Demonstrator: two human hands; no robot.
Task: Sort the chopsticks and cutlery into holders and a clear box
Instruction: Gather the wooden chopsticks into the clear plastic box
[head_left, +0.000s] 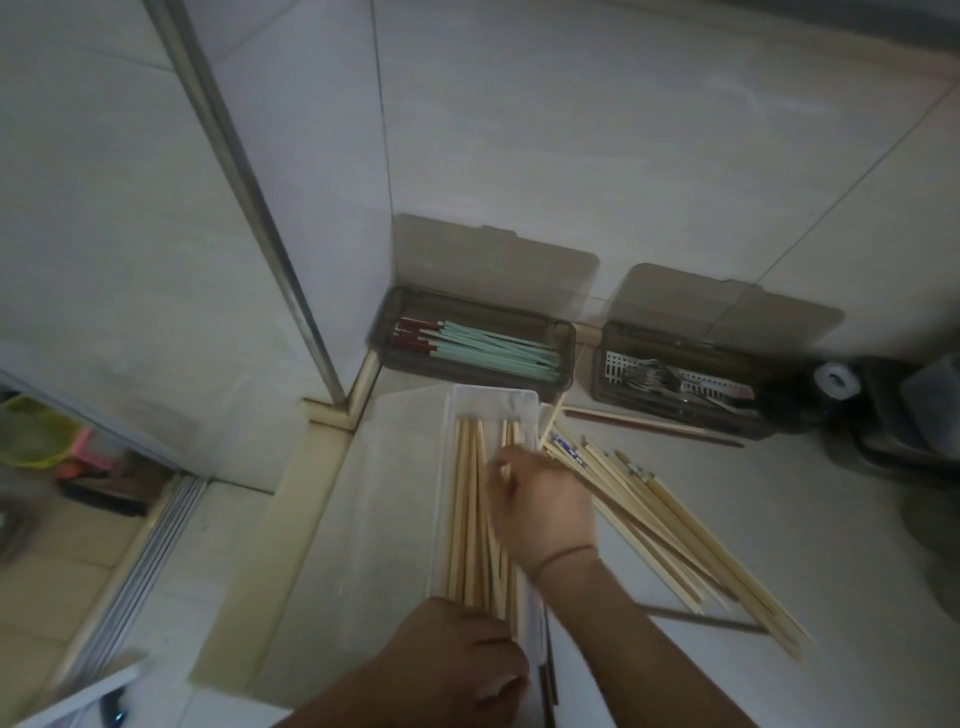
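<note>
A clear box (493, 397) lies lengthwise in front of me with several wooden chopsticks (467, 499) inside. My right hand (545, 512) reaches into the box, its fingertips curled onto the chopsticks near the far end. My left hand (460, 657) grips the box's near end, fingers curled over the chopstick tips. To the right of the box lies a loose pile of wooden chopsticks (675, 535). Against the wall, a brown holder (567, 338) contains teal and red chopsticks (498, 351). A second brown holder (602, 364) contains metal cutlery (660, 382).
Both holders' lids stand open against the tiled wall. The clear box's lid (384, 493) lies flat to its left. A dark chopstick (701, 619) lies near my right forearm, another (654, 426) in front of the cutlery holder. A dark appliance (883, 415) stands at right.
</note>
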